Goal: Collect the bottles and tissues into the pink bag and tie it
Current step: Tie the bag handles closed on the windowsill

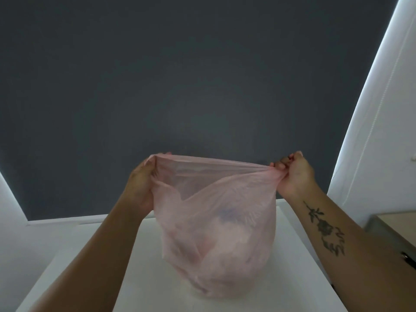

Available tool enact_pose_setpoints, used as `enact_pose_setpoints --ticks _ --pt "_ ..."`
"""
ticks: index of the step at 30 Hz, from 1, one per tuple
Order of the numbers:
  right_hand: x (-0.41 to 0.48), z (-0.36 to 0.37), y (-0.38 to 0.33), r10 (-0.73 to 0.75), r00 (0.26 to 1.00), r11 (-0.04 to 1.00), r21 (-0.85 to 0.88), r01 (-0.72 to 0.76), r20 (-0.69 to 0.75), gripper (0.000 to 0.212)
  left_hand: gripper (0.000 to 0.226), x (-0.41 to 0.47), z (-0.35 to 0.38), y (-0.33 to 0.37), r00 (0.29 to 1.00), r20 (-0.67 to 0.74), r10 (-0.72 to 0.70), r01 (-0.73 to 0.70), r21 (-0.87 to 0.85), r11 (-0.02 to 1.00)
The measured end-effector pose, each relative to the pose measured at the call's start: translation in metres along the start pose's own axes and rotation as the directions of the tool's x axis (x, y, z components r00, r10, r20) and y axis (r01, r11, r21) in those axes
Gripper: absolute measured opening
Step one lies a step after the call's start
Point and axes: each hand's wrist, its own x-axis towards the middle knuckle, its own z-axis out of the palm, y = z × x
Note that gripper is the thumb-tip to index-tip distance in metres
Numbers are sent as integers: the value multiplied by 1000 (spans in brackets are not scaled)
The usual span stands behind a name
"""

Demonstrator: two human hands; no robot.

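Observation:
The thin pink bag (216,239) stands full on a white table (144,278), its bottom resting on the surface. Pale crumpled shapes and a bluish patch show faintly through the plastic; I cannot make out single bottles or tissues. My left hand (140,185) grips the left side of the bag's mouth. My right hand (295,174) pinches the right side, bunched into a point. The rim is stretched taut between both hands, above the table.
A dark grey blind or panel (180,75) fills the wall behind the table. A white window frame (369,122) runs up the right side. A beige surface (396,224) lies at the right edge.

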Motion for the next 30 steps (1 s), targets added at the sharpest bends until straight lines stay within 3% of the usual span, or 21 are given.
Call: enact_pose_setpoints --ticks 2,4,8,10,14,18,20,22,25,28,30 --pt "2 5 2 43 999 997 -70 -42 13 31 28 6 17 -5 991 -94 -98 80 -177 981" --pt "4 11 7 64 993 979 -200 -44 96 24 27 11 37 -9 974 -192 -124 78 -231 970" --pt "14 22 16 77 968 887 -459 42 239 16 17 14 57 -15 982 -140 -128 95 -220 971" --pt "23 23 16 92 958 895 -444 39 270 20 27 17 55 -16 989 -97 -116 102 -131 986" --pt "41 19 19 52 982 898 -438 33 180 24 25 21 43 -20 997 -77 1 4 69 998" --pt "44 12 30 107 992 849 -524 -61 59 30 21 20 29 -33 985 -172 -7 4 -18 1000" --pt "38 10 40 148 986 847 -525 -85 79 28 25 19 27 -41 970 -242 -17 2 -62 998" --pt "30 9 51 152 981 846 -530 -64 124 19 29 20 24 -46 963 -262 -65 1 -235 972" --pt "27 5 69 108 983 826 -564 -7 146 28 32 20 20 -51 967 -207 -149 40 -451 891" --pt "29 -4 82 48 991 855 -518 25 128 28 17 19 19 -57 968 -145 -203 117 -452 884" --pt "26 -9 92 16 996 858 -513 31 88 25 17 14 18 -64 973 -104 -205 154 -367 917"
